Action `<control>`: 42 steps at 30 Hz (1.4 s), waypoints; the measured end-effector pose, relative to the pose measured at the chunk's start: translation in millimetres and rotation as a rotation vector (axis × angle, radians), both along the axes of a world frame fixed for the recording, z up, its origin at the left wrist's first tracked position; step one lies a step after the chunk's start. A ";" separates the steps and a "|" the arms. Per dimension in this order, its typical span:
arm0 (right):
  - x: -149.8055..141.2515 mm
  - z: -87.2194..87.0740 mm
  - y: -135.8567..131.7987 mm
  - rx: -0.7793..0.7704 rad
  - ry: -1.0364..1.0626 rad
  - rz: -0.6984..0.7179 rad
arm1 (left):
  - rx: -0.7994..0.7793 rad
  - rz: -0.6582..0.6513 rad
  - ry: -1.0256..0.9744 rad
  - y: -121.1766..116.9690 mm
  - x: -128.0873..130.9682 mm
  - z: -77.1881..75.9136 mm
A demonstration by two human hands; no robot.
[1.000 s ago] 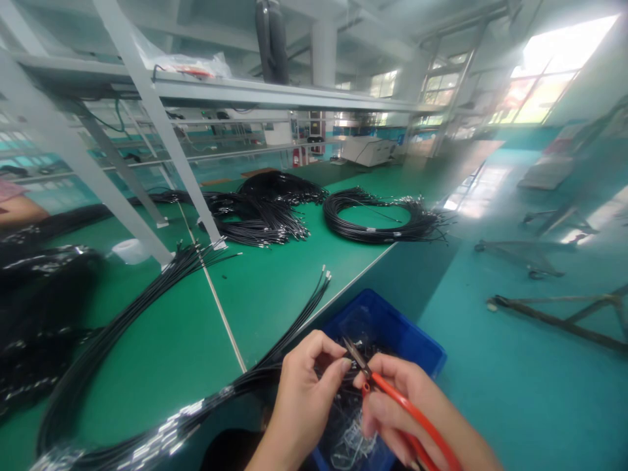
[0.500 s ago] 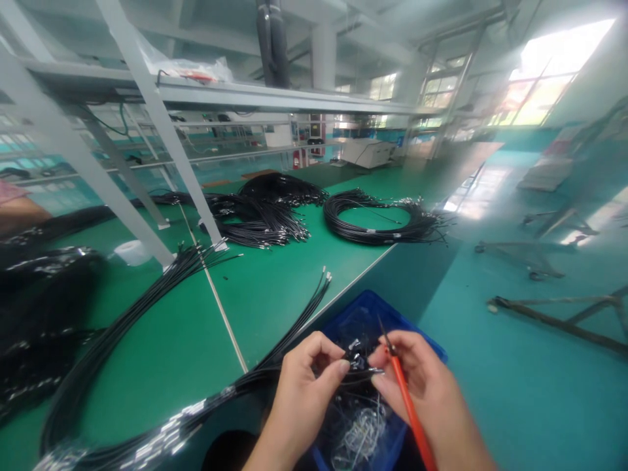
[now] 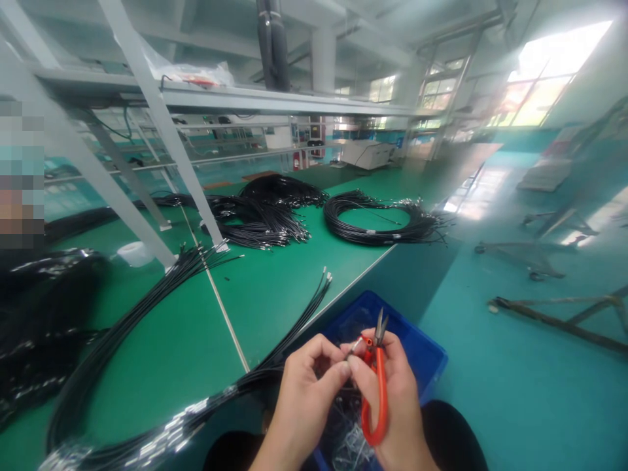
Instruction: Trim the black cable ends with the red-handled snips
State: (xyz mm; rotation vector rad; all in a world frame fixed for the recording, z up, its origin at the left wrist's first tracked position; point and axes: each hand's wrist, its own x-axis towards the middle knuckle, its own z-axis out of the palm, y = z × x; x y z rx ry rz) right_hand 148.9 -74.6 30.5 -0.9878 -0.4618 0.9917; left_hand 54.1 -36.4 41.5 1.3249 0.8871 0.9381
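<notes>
My left hand (image 3: 304, 392) pinches the end of a thin black cable (image 3: 354, 346) between thumb and forefinger, over a blue bin (image 3: 422, 356). My right hand (image 3: 392, 399) grips red-handled snips (image 3: 375, 386), blades pointing up, and its fingertips also touch the cable end. The two hands meet just above the bin, which holds cut wire scraps. A bundle of black cables (image 3: 206, 405) runs from my hands leftward along the green bench edge.
Coils of black cables (image 3: 377, 219) and loose bundles (image 3: 260, 219) lie on the green bench (image 3: 260, 294). A slanted metal frame post (image 3: 161, 124) stands mid-bench. Another person (image 3: 19, 176) sits at far left. Teal floor lies to the right with metal frames (image 3: 554, 314).
My right hand has turned the snips from lying diagonally down-right to blades pointing upward, and moved in against my left hand. My left hand stays pinched on the cable end.
</notes>
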 end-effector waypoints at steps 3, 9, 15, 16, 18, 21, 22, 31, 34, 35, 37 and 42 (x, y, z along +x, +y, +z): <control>1.1 -1.4 -2.0 0.029 0.041 0.043 | -0.024 -0.016 -0.050 1.6 -1.9 -0.1; 8.5 -1.9 1.1 0.091 0.232 0.201 | -0.069 -0.104 -0.140 1.6 -4.0 3.4; 7.4 -5.2 1.1 0.108 0.262 0.293 | -0.156 -0.157 -0.174 7.0 -8.8 0.4; 7.5 -5.6 0.9 0.117 0.267 0.303 | -0.169 -0.163 -0.188 8.0 -9.6 0.4; 8.2 -5.8 1.4 0.125 0.287 0.318 | -0.191 -0.185 -0.213 9.3 -10.5 0.6; 9.2 -4.1 3.0 0.079 0.297 0.318 | -0.211 -0.201 -0.210 9.3 -10.4 0.3; 9.3 -3.1 3.4 0.063 0.289 0.309 | -0.213 -0.198 -0.204 9.0 -10.2 -0.2; 14.2 -0.6 0.7 -0.061 -0.081 0.139 | -0.115 -0.138 -0.103 6.8 -5.4 0.2; 17.7 -7.1 -0.2 -0.121 -0.415 0.005 | 0.015 -0.051 0.120 2.1 -2.1 -0.4; 18.6 -9.3 -0.9 -0.128 -0.569 -0.053 | 0.077 -0.026 0.208 0.0 -1.3 -1.6; 19.2 -12.4 -3.3 -0.082 -0.868 -0.151 | 0.194 0.005 0.347 -3.7 -0.6 -4.7; 20.7 -4.7 -9.9 -0.017 -0.905 -0.040 | 0.152 -0.002 0.283 -0.2 -5.5 -8.5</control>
